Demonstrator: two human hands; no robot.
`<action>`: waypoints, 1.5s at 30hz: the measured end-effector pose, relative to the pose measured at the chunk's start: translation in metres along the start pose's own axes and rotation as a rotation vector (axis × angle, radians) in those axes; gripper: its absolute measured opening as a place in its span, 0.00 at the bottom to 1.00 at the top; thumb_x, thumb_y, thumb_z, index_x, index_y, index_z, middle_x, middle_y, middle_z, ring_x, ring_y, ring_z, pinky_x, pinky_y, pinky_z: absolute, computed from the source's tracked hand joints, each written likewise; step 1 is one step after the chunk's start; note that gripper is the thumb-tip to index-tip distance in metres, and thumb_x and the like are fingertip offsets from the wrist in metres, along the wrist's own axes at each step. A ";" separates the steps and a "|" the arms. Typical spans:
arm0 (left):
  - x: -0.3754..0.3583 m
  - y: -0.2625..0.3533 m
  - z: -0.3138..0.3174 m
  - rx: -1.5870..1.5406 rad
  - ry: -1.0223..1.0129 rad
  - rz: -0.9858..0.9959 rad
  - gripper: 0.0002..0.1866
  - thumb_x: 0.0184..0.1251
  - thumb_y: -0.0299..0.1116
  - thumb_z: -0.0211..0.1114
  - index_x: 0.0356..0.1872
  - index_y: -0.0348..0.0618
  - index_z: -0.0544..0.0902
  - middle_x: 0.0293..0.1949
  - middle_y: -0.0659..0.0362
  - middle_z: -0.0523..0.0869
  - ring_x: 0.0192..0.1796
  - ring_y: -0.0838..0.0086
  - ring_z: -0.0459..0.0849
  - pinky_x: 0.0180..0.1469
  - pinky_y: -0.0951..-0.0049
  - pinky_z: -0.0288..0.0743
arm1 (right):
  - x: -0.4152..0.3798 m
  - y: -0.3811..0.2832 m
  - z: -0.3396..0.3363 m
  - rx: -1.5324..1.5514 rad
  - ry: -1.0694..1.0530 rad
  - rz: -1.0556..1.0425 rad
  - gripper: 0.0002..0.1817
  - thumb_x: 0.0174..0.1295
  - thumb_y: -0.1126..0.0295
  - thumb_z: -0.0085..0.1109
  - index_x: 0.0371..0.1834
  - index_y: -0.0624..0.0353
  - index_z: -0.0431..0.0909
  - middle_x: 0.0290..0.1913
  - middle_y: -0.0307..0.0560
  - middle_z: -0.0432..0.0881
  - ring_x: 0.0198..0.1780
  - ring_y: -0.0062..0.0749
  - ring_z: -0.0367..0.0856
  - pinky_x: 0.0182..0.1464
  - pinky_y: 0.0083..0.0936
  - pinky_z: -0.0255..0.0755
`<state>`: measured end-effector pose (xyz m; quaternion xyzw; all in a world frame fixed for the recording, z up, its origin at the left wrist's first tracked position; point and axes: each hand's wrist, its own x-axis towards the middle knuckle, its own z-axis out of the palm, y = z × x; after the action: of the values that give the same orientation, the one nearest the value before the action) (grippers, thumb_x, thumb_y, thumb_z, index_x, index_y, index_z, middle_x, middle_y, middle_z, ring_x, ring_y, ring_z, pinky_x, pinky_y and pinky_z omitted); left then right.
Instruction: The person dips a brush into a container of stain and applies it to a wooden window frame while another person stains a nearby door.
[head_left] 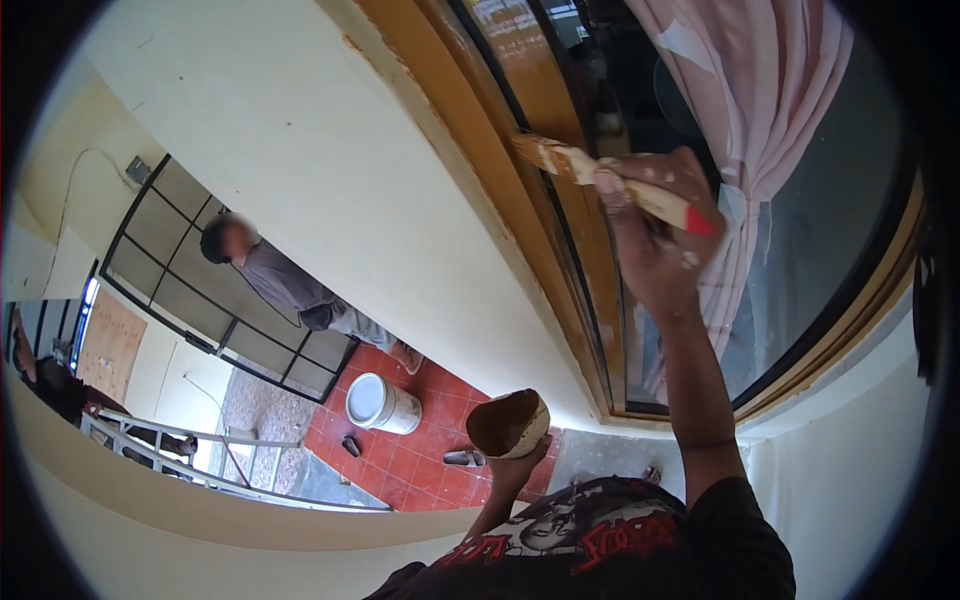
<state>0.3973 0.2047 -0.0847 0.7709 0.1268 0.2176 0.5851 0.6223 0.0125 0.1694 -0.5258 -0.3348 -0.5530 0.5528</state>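
Note:
My right hand [668, 240] grips a paintbrush [575, 165] with a pale wooden handle and a red end. Its brown-stained bristles lie at the brown wooden window frame [548, 85], overlapping the dark strip along it. Pale paint specks dot my fingers. Lower down, my left hand [520, 465] is closed around the base of a cut-off, cup-like container [537, 428], whose inside looks coated in brown. Behind the brush hand is the window glass [820, 240], with a pink curtain [745, 110] gathered and tied.
A white bucket [400, 410] with a lid stands on the red tile floor [430, 475], near loose sandals [463, 457]. One person [285, 275] is by a black-framed metal gate [180, 250]. Another person [60, 385] is at a ladder [250, 490] on the left.

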 end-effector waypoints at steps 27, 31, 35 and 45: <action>-0.003 -0.006 0.001 0.050 -0.041 -0.007 0.38 0.52 0.33 0.82 0.64 0.38 0.74 0.58 0.54 0.81 0.58 0.68 0.82 0.61 0.67 0.77 | -0.094 0.005 -0.021 -0.014 -0.118 0.091 0.09 0.55 0.72 0.76 0.36 0.56 0.85 0.37 0.45 0.90 0.37 0.34 0.88 0.39 0.30 0.75; -0.003 -0.004 0.000 0.068 -0.032 0.030 0.36 0.52 0.32 0.82 0.63 0.37 0.75 0.56 0.55 0.83 0.56 0.69 0.83 0.59 0.68 0.78 | -0.107 0.003 -0.035 -0.048 -0.123 0.206 0.09 0.55 0.72 0.76 0.37 0.57 0.85 0.36 0.45 0.89 0.36 0.34 0.87 0.39 0.29 0.75; -0.006 -0.009 0.000 0.008 -0.045 -0.039 0.30 0.51 0.25 0.80 0.57 0.34 0.78 0.49 0.54 0.86 0.48 0.71 0.87 0.51 0.71 0.84 | -0.097 0.005 -0.029 -0.115 -0.074 0.079 0.09 0.54 0.73 0.76 0.37 0.57 0.85 0.37 0.46 0.89 0.36 0.36 0.86 0.38 0.29 0.76; -0.001 -0.022 -0.005 0.124 -0.088 -0.010 0.39 0.51 0.32 0.83 0.65 0.37 0.72 0.57 0.55 0.82 0.57 0.68 0.83 0.59 0.68 0.78 | -0.155 -0.006 -0.064 -0.112 -0.127 0.325 0.08 0.57 0.73 0.74 0.38 0.60 0.86 0.39 0.45 0.90 0.37 0.31 0.85 0.40 0.26 0.77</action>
<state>0.3950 0.2148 -0.1051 0.8139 0.1180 0.1721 0.5422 0.5776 -0.0072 0.0088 -0.6370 -0.2483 -0.4397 0.5824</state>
